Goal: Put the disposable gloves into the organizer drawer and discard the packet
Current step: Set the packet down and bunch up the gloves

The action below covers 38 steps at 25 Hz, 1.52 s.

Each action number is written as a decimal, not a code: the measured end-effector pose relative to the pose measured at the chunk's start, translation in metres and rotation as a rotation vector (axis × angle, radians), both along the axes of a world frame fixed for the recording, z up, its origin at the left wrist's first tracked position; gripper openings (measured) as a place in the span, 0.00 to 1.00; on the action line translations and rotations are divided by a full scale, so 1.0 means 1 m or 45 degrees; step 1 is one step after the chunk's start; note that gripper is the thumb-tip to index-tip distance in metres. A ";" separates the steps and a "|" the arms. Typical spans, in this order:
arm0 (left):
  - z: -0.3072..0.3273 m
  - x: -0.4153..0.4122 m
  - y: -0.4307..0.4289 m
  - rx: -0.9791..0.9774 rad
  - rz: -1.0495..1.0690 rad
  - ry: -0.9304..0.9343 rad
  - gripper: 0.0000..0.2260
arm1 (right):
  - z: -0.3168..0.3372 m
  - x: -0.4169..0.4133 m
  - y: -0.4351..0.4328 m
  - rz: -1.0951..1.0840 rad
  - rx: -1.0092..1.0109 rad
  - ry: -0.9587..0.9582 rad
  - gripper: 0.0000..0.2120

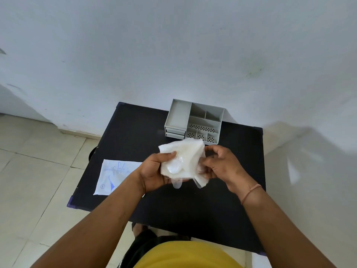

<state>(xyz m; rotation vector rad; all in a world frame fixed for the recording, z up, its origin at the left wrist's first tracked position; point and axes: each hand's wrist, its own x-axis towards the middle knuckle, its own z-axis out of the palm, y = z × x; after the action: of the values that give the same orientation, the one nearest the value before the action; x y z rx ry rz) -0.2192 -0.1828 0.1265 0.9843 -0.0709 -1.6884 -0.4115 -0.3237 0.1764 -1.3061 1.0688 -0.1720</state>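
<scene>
One bundle of gloves (183,159) is gripped by two closed hands — left (154,171), right (222,165) — beside one packet (114,176) and one organizer (195,120).

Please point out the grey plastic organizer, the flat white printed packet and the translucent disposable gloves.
Grey plastic organizer (176,115): head view, floor of its long left tray.
Flat white printed packet (114,176): head view, its printed face.
Translucent disposable gloves (185,155): head view, crumpled middle between both hands.
</scene>
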 end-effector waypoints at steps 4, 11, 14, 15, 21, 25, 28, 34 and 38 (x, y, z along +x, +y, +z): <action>-0.003 0.002 -0.001 0.003 -0.021 0.044 0.30 | -0.004 -0.005 -0.014 0.174 -0.124 0.054 0.13; -0.001 0.004 0.000 -0.029 -0.189 -0.055 0.34 | -0.016 -0.011 -0.008 0.230 0.616 -0.293 0.22; 0.008 0.006 -0.005 0.128 -0.186 -0.524 0.27 | -0.023 -0.010 -0.008 0.101 0.525 -0.187 0.19; 0.010 0.007 -0.006 0.168 -0.175 -0.568 0.26 | -0.024 -0.009 -0.008 0.094 0.511 -0.164 0.19; 0.010 0.002 -0.005 0.237 -0.098 -0.312 0.22 | -0.024 -0.005 -0.010 -0.006 0.664 -0.140 0.17; 0.005 0.009 -0.002 0.169 -0.096 -0.141 0.24 | -0.031 -0.004 -0.011 -0.066 0.810 -0.213 0.16; -0.001 0.018 -0.006 0.263 -0.085 -0.165 0.24 | -0.037 0.002 -0.008 -0.031 0.775 -0.161 0.16; -0.008 0.050 -0.022 0.270 -0.061 -0.020 0.24 | -0.053 0.023 0.006 -0.419 0.987 -0.199 0.14; -0.022 0.082 -0.036 0.187 -0.479 -0.286 0.28 | -0.062 0.043 0.013 -0.692 1.140 -0.229 0.14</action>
<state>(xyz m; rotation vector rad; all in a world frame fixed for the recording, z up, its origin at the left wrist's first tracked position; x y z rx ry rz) -0.1370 -0.2192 0.1047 1.3329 -0.2998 -1.9358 -0.3680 -0.3109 0.1144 -0.1833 1.1275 -0.1795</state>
